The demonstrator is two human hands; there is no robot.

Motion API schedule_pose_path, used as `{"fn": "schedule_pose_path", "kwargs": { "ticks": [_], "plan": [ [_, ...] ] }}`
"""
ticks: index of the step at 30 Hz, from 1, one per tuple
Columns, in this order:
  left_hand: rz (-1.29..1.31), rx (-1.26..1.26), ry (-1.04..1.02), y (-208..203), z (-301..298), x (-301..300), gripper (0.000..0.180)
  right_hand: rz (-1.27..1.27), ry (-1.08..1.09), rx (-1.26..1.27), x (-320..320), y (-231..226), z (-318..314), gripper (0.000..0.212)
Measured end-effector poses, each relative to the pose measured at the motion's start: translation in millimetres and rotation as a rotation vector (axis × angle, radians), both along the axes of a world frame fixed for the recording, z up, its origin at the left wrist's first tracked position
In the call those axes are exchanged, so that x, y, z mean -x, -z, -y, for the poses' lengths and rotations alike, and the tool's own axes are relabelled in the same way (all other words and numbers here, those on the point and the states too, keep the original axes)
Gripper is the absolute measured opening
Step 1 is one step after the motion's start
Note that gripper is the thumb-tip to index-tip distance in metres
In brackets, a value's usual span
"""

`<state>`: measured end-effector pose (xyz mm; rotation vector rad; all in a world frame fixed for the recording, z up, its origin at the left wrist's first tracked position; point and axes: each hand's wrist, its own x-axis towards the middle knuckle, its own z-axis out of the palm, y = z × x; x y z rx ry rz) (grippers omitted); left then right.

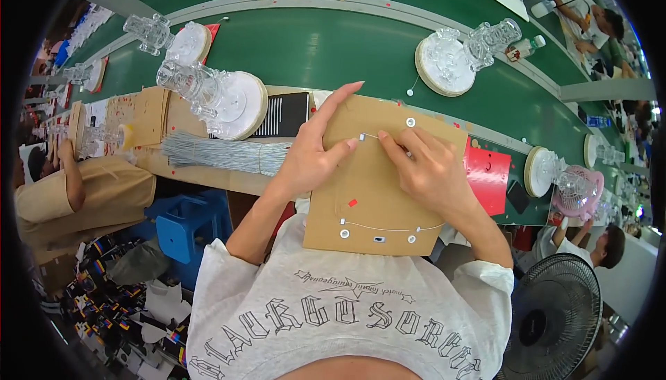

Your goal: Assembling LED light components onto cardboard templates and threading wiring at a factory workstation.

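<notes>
We saw a tan cardboard sheet [388, 193] held in front of our chest, its far end over the near edge of a green worktable [333, 40] and its near edge by our white shirt [347, 290]. Our left hand [309, 154] lay on the sheet's left edge, thumb and index finger spread wide, the thumb tip just beside a small white clip [362, 136]. Our right hand [427, 168] rested on the upper right part — fingers bent and close together at a thin wire [371, 135] running from that clip; we could not tell whether they pinched it. A second wire [381, 229] curved across the lower part, near a red scrap [353, 203]. Large outlined gothic lettering arched over the shirt, with smaller print and stars above; a bottle [525, 48] at the far right bore a label too small to read. To the left lay a bundle of grey wires [222, 153], with a clear fixture on a round base [236, 106] beyond it. A red sheet [487, 179] sat just right of the cardboard — and a black fan [555, 317] stood at lower right.
</notes>
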<state>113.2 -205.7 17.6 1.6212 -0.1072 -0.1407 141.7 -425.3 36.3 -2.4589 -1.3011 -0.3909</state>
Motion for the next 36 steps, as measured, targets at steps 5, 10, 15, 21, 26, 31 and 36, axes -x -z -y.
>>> {"fn": "schedule_pose_path", "kwargs": {
  "ticks": [5,10,15,21,26,31,36],
  "plan": [
    [-0.068,0.057,-0.012,4.4,1.6,1.5,0.072,-0.076,-0.062,0.012,-5.2,-5.3,3.7,0.047],
    [-0.034,0.056,-0.031,7.5,4.0,4.2,0.071,-0.084,-0.070,0.011,-3.1,-6.6,6.0,0.050],
    [-0.042,0.062,-0.029,4.6,7.5,1.7,0.067,-0.097,-0.074,0.050,-2.1,-6.7,8.5,0.051],
    [-0.051,0.050,-0.061,4.1,7.3,2.4,0.055,-0.036,-0.134,0.071,-5.8,-6.6,4.3,0.053],
    [-0.098,0.097,-0.064,3.1,7.3,0.3,0.054,-0.003,-0.131,0.101,-3.1,-5.3,1.9,0.054],
    [-0.082,0.093,-0.059,2.3,6.3,1.2,0.054,0.064,-0.084,0.061,2.7,5.0,4.6,0.053],
    [-0.099,0.084,-0.072,2.6,5.7,1.3,0.055,0.072,-0.146,0.033,1.9,4.2,4.0,0.054]
  ]
}}
